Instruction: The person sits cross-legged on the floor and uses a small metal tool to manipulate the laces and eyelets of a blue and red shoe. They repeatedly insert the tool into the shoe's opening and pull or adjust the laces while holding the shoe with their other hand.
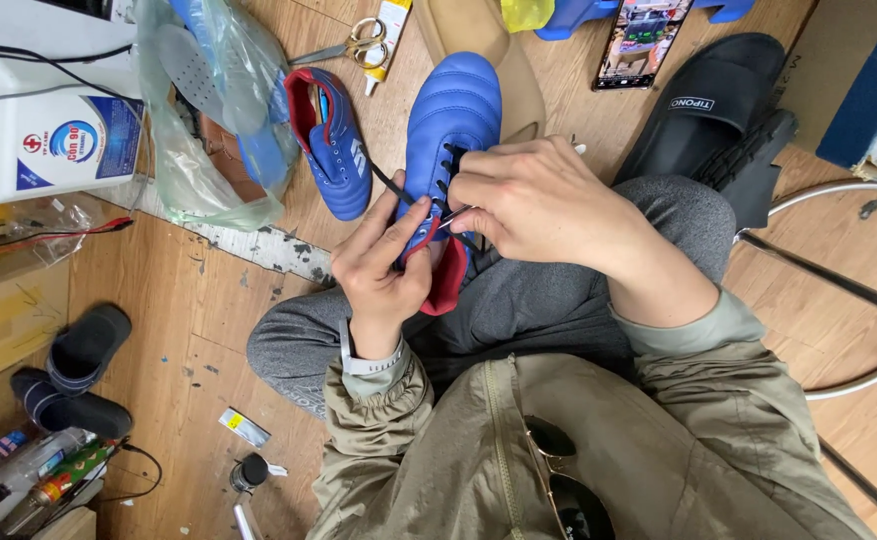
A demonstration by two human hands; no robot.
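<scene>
Head view: the blue shoe (453, 120) rests on the person's lap, toe pointing away, above the wooden floor (208, 330). Left hand (383, 265) wraps the shoe's red-lined collar, thumb raised along the eyelets. Right hand (533, 200), wrist bent inward, pinches the black lace (390, 182) between fingertips. A second shoe (333, 140) lies just left.

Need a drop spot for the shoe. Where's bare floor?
Bare floor lies between the dark slippers and the person's knee. More sits right of the black sandal, inside the metal hoop. Crowded along the top: plastic bag, second blue shoe, scissors, phone.
</scene>
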